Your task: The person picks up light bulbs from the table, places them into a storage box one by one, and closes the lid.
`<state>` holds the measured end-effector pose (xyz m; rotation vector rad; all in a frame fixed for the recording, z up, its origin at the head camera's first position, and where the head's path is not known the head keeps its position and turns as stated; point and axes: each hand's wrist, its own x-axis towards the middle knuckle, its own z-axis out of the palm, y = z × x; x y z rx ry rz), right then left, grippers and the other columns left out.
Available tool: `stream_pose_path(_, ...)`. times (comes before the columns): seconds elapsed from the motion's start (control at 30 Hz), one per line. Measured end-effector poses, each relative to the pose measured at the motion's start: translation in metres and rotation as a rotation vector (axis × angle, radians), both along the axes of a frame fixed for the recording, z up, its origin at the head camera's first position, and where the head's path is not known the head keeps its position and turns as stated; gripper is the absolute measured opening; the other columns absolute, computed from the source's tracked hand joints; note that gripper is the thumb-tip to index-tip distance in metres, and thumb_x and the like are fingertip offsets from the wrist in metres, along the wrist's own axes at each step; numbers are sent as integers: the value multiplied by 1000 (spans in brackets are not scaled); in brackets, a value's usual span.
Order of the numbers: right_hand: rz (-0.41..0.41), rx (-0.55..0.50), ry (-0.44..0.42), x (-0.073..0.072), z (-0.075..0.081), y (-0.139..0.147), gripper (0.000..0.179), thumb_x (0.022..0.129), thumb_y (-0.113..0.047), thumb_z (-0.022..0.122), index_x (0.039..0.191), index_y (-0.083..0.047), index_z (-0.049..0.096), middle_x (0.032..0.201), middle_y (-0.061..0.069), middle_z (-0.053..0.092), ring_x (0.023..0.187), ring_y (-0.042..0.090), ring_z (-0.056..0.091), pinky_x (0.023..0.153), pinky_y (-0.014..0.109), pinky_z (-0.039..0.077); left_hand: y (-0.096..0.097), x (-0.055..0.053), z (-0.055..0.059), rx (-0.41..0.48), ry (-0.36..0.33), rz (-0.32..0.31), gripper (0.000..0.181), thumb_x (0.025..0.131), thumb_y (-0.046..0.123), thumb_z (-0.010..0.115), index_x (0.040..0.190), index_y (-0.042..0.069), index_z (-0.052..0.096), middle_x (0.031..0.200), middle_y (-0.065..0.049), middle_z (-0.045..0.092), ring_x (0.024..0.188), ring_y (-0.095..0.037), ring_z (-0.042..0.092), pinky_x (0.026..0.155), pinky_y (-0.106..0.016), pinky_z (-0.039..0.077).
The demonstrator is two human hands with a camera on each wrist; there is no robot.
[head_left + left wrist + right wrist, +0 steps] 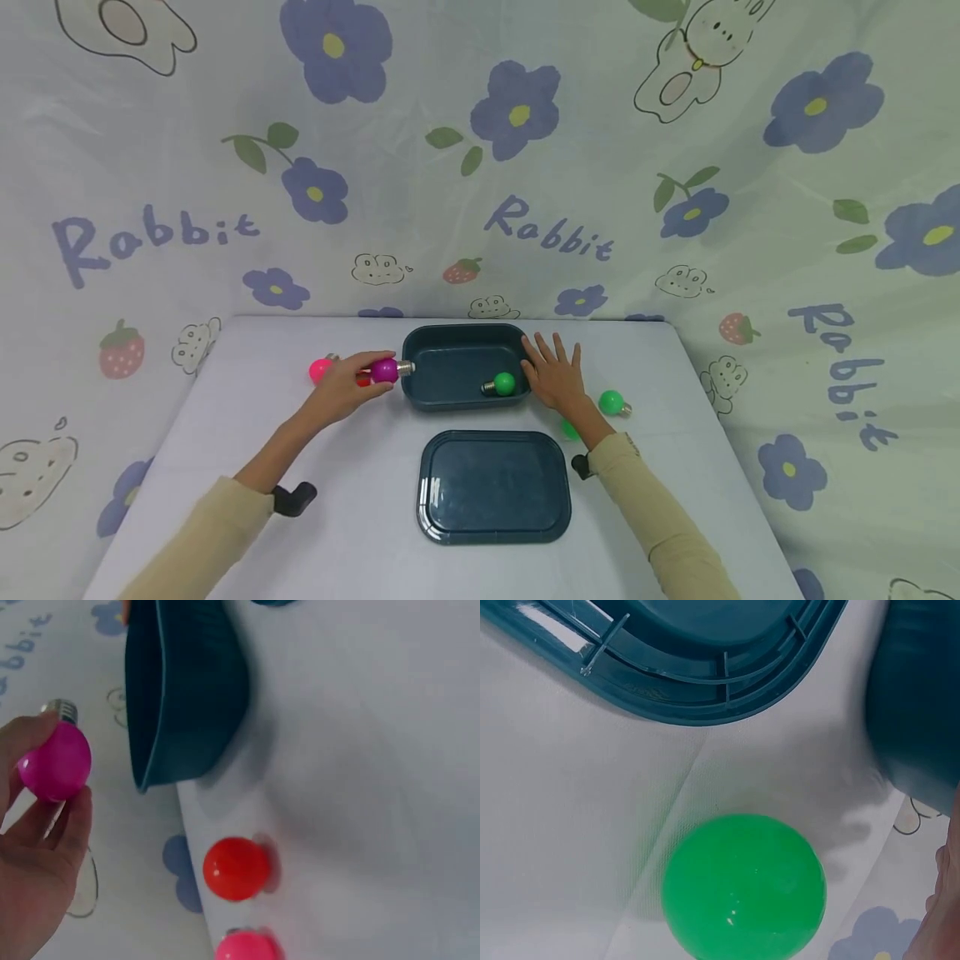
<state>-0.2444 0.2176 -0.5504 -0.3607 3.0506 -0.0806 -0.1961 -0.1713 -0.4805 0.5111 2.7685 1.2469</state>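
My left hand (341, 392) pinches a purple light bulb (385, 371) between thumb and fingers, its metal screw base pointing right at the left rim of a dark teal box (442, 367). In the left wrist view the purple bulb (58, 761) hangs beside the box wall (199, 697). A green bulb (504, 384) lies inside the box near its right end. My right hand (557, 379) rests with spread, straight fingers on the box's right rim. Under the left hand, a red bulb (236, 868) and a pink bulb (247, 946) lie on the table.
The teal lid (495, 487) lies on the white table (360, 517) in front of the box. One green bulb (611, 403) sits right of the right hand; another green bulb (570, 429) is partly hidden by the right forearm. A printed curtain (420, 208) hangs behind the table.
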Motion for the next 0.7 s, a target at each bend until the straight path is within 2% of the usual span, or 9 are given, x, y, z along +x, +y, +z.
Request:
stream_pose_path(0.2,-4,-20,-17,0,-2,0,56,109,-45,23,162,-25,16,166,3,16,151,34,3,114,67,-3,33,-12,-17,68,-14,-46,54,87,8,77,138,3,58,135,-24,56,118,-44,56,87,-50,56)
stream_pose_path(0.37,-13,-34,-30,1,-1,0,56,109,-44,22,162,-26,16,166,3,15,152,33,0,114,66,-5,57,-21,-29,54,-14,-78,53,88,8,77,137,6,59,135,-23,55,120,-43,54,88,-50,55)
stream_pose_path(0.57,-7,-15,-29,1,0,0,56,109,-45,20,162,-26,15,166,3,15,152,33,1,114,67,-3,79,-34,-41,49,19,-121,49,88,8,76,135,4,61,133,-21,58,118,-40,56,93,-50,53)
stream_pose_path(0.7,-3,-10,-22,0,-1,1,56,109,-44,21,162,-26,15,166,3,16,151,35,4,114,67,-3,90,-42,-47,9,4,-120,50,89,10,76,136,5,60,136,-21,57,122,-38,54,98,-50,50)
